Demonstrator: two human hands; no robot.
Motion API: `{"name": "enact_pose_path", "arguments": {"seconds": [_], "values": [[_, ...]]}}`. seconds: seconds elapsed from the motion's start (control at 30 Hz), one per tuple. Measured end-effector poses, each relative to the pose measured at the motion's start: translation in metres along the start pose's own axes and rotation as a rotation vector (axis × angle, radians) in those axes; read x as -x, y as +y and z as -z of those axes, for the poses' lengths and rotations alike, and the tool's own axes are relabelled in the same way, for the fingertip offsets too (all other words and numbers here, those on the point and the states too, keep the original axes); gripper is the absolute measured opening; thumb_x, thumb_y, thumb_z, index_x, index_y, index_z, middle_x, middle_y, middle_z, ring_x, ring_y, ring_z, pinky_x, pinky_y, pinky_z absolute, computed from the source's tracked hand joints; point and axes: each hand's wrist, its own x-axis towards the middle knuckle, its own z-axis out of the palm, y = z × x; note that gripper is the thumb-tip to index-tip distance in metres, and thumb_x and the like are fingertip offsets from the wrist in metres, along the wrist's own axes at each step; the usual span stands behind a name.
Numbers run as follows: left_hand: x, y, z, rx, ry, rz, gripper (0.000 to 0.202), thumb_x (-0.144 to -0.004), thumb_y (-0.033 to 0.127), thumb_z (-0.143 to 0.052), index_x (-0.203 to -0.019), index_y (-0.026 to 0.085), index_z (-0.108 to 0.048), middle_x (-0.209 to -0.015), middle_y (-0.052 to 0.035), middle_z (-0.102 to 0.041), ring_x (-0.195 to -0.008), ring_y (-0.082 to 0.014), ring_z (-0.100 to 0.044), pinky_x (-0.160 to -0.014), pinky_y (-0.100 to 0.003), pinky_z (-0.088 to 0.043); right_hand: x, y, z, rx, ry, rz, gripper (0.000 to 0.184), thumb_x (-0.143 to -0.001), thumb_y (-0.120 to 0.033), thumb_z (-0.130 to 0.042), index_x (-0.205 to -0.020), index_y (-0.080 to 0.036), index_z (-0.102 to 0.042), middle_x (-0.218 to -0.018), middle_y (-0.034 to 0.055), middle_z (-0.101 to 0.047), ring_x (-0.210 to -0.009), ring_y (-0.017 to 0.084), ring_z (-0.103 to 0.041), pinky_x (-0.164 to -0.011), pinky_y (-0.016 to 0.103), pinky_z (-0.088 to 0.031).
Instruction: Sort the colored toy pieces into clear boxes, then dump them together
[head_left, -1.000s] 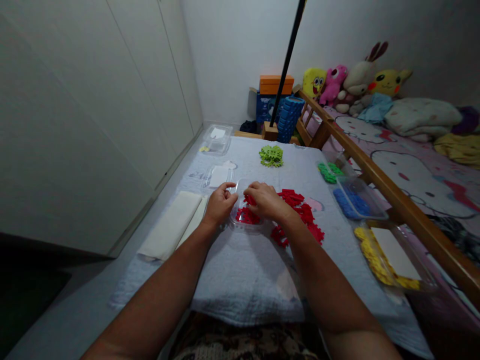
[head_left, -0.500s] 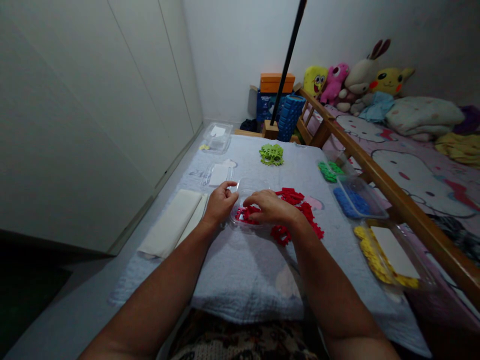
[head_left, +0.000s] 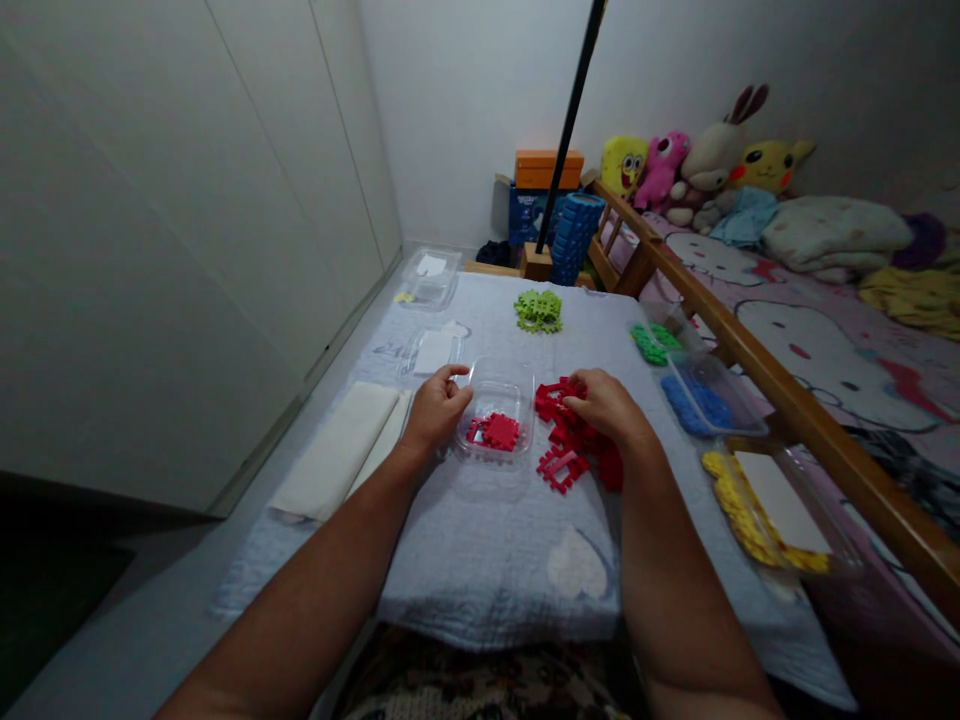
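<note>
My left hand (head_left: pixel 441 402) is closed at the left rim of a clear plastic box (head_left: pixel 527 392), thumb and forefinger by its edge. Inside the box, toward its near side, lie a few red notched building pieces (head_left: pixel 501 431), one solid and one like an open frame. Just right of the box is a loose pile of red interlocking pieces (head_left: pixel 561 464). My right hand (head_left: pixel 604 405) is over this pile, its fingers bent and its thumb apart from the forefinger. The hand and forearm hide part of the pile.
Light green pieces (head_left: pixel 538 311) lie toward the back. Along the right edge stand boxes of green pieces (head_left: pixel 655 343), blue pieces (head_left: pixel 697 403) and yellow pieces (head_left: pixel 739 520), beside a wooden bed rail (head_left: pixel 780 370). A folded cream cloth (head_left: pixel 337 445) and clear lids (head_left: pixel 431 352) are left.
My right hand has moved from above the clear box rightward to the red pile. The red pieces inside the box are now uncovered. My left hand stays at the rim.
</note>
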Motion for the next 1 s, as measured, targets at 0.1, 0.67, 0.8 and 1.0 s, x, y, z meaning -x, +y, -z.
{"name": "enact_pose_path", "arguments": {"seconds": [0.1, 0.67, 0.8, 1.0], "values": [[0.000, -0.001, 0.000, -0.004, 0.006, -0.003, 0.039, -0.078, 0.034, -0.064, -0.112, 0.016, -0.070, -0.057, 0.0089, -0.040, -0.054, -0.0131, -0.042, -0.057, -0.026, -0.031, 0.000, -0.003, -0.008, 0.028, -0.066, 0.031, 0.017, -0.086, -0.019, -0.067, -0.099, -0.017, -0.078, -0.101, 0.0102, -0.076, -0.089, 0.020, -0.067, -0.076, 0.027, -0.045], [-0.001, -0.002, 0.000, -0.006, 0.001, -0.008, 0.039, -0.078, 0.034, -0.064, -0.112, 0.016, -0.069, -0.057, 0.0089, -0.041, -0.054, -0.0130, -0.040, -0.057, -0.026, -0.031, 0.000, -0.027, -0.025, -0.363, 0.272, 0.243, 0.022, -0.089, -0.020, -0.059, -0.107, -0.021, -0.071, -0.108, 0.0085, -0.074, -0.100, 0.024, -0.064, -0.094, 0.037, -0.048], [-0.001, 0.001, 0.001, -0.024, 0.002, -0.005, 0.039, -0.077, 0.034, -0.064, -0.111, 0.016, -0.069, -0.056, 0.0087, -0.041, -0.055, -0.0136, -0.043, -0.057, -0.026, -0.030, 0.006, -0.054, -0.033, -0.282, 0.167, 0.347, 0.013, -0.091, -0.021, -0.064, -0.100, -0.023, -0.073, -0.108, 0.0087, -0.076, -0.108, 0.027, -0.061, -0.104, 0.045, -0.040], [0.000, 0.000, 0.000, -0.019, 0.004, -0.018, 0.038, -0.078, 0.034, -0.064, -0.111, 0.016, -0.069, -0.056, 0.0091, -0.041, -0.054, -0.0132, -0.042, -0.057, -0.026, -0.033, 0.012, -0.068, -0.042, -0.125, 0.097, 0.330, 0.023, -0.090, -0.017, -0.062, -0.106, -0.026, -0.075, -0.112, 0.0076, -0.077, -0.119, 0.030, -0.054, -0.118, 0.061, -0.022]]}}
